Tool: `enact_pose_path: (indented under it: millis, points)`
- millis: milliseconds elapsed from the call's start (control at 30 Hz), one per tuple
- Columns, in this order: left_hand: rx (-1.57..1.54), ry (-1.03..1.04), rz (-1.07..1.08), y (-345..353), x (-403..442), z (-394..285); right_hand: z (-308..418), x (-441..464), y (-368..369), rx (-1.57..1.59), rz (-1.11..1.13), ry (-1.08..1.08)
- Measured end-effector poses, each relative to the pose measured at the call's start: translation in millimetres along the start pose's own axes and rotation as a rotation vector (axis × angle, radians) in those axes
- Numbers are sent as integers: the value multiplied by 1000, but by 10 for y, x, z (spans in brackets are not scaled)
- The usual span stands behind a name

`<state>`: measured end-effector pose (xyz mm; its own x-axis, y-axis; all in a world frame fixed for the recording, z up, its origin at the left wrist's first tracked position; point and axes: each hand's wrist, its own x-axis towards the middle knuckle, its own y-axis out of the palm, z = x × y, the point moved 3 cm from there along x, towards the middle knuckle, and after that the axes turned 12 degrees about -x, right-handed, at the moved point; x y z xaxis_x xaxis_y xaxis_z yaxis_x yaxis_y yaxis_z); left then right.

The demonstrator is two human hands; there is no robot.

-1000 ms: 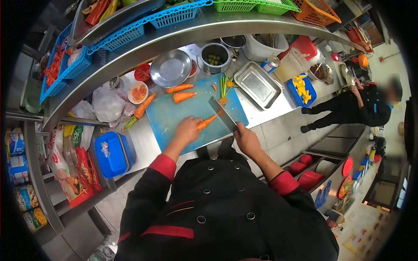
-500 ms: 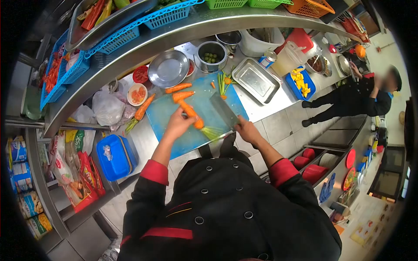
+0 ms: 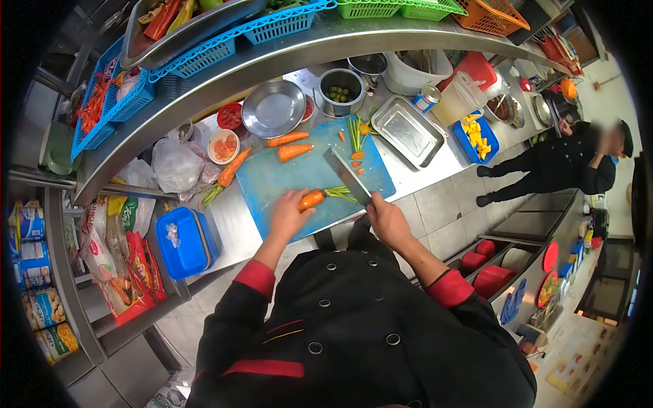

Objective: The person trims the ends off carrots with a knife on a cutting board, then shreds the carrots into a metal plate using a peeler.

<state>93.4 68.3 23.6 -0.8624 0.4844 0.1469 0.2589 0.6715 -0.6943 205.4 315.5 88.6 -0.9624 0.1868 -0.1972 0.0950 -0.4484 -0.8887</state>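
On the blue cutting board (image 3: pixel 262 183), my left hand (image 3: pixel 291 212) is closed round a carrot (image 3: pixel 312 199) whose green stems point right. My right hand (image 3: pixel 386 219) grips the handle of a broad knife (image 3: pixel 347 178); its blade slants up and left, just past the stems. Two trimmed carrots (image 3: pixel 294 151) lie at the board's upper left. Cut green tops (image 3: pixel 356 134) and small orange end pieces rest at its upper right. Beside the board's left edge is another carrot (image 3: pixel 235 166) with its stems on.
Behind the board stand a metal plate (image 3: pixel 273 109), a pot of green items (image 3: pixel 339 93) and a metal tray (image 3: pixel 408 131). A blue container (image 3: pixel 183 243) is at the left. A raised shelf (image 3: pixel 204 85) arches above. Another person (image 3: pixel 575 156) stands at the right.
The carrot has come down from above the board onto it, its stems now pointing right. Earlier a different carrot lay under the left hand; cut orange pieces now lie beside the green tops.
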Motion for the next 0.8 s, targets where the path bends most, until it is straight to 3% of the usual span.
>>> enact_pose_path:
  millis: [133, 800]
  points:
    - [-104, -80, 109, 256, 128, -37, 33, -60, 226, -75, 34, -62]
    - [-28, -133, 115, 395, 169, -106, -62, -116, 133, -165, 266, -60]
